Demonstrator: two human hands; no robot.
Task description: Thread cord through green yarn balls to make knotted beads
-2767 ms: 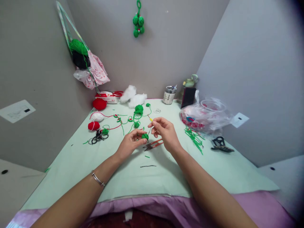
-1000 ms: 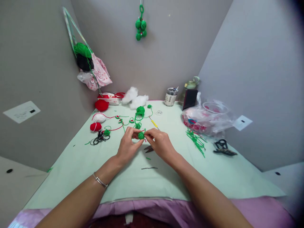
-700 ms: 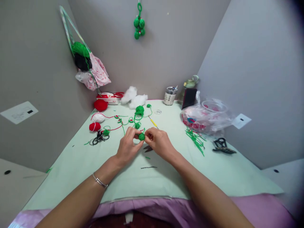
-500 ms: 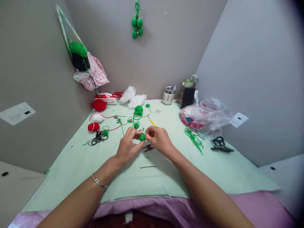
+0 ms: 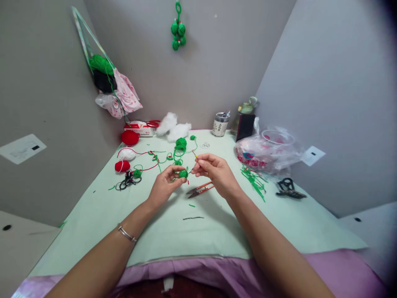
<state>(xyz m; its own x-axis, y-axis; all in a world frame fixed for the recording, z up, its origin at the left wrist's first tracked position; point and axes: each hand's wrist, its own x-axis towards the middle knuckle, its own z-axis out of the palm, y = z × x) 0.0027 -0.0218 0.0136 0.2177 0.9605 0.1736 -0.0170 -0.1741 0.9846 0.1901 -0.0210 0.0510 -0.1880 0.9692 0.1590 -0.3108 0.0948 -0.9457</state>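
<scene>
Left hand (image 5: 163, 186) pinches round green yarn ball (image 5: 182, 174); beside it, right hand (image 5: 218, 171) grips thin yellow-handled hook (image 5: 195, 155): a slip could snag stitches!

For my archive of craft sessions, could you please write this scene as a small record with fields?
Left hand: holding a green yarn ball
Right hand: pinching a thin dark item beside the ball; needle or thread, too small to tell
Below the hands: snips with red handles, on the table cover
Partly hidden behind right hand: yellow-handled tool; held or lying, unclear
Back of table: white stuffing, pen tin
Right side: plastic bag, black hair clip
</scene>
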